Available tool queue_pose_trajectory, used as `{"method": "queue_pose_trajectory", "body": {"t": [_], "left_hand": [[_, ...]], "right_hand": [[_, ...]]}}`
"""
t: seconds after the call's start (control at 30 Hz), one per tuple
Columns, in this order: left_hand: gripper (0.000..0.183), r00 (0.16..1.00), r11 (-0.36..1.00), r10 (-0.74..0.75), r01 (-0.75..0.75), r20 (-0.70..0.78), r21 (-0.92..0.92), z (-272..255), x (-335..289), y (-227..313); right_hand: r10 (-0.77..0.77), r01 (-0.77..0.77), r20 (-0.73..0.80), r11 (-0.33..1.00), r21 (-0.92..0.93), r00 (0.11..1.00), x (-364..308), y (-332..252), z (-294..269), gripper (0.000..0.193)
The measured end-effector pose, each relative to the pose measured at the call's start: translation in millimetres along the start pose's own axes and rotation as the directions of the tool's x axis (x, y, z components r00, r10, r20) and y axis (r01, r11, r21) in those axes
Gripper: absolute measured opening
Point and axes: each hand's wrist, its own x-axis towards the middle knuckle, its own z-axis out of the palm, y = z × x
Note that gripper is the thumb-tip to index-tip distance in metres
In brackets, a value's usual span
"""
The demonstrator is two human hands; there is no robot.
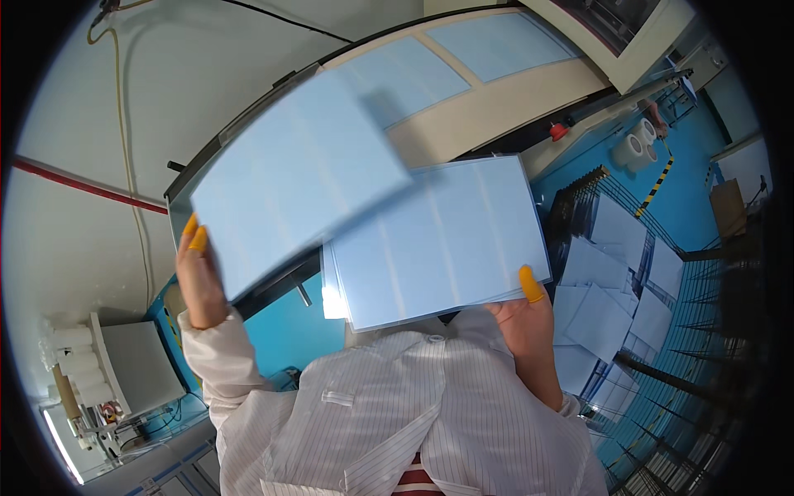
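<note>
My left hand (201,277), with orange finger cots, is closed on the left edge of a thin pale blue sheet (298,182). That sheet is tilted, slightly blurred, and partly over the conveyor. In front of my body my right hand (527,318) grips the lower right corner of a stack of pale blue sheets (438,240), an orange-covered thumb lying on top. The stack's layers are slightly offset, with an edge sticking out at its left. The held sheet's right corner overlaps the stack's upper left part in this view; whether they touch I cannot tell.
Ahead runs a beige conveyor belt (434,136) carrying more sheets (496,45), beside a machine housing (633,50). A red button (559,131) sits at its right. Black wire racks (612,194) at my right surround several scattered sheets (600,314). White rolls (633,149) stand farther off.
</note>
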Motion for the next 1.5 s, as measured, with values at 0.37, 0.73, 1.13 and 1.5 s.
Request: {"method": "queue_pose_trajectory", "body": {"t": [0.37,0.73,1.13,1.5], "left_hand": [[0.038,0.98,0.913,0.175,-0.127,-0.091,0.388,-69.4,68.8,-17.5],[0.077,0.845,0.056,0.239,-0.503,0.478,0.862,-36.3,25.9,-7.5],[0.077,0.756,-0.007,0.375,-0.576,0.536,0.817,12.8,32.4,-20.8],[0.075,0.703,-0.001,0.384,-0.648,0.599,0.761,60.4,29.3,-23.9]], "right_hand": [[0.055,-0.058,0.033,0.991,0.118,0.998,5.6,-2.1,-25.5,0.036],[-0.02,0.013,-0.177,0.999,-0.039,0.984,4.4,1.1,2.8,0.032],[-0.009,0.002,-0.146,0.999,-0.048,0.989,8.0,2.5,3.9,0.034],[0.104,-0.11,0.045,0.982,0.154,0.994,15.1,0.4,-25.4,0.039]]}}
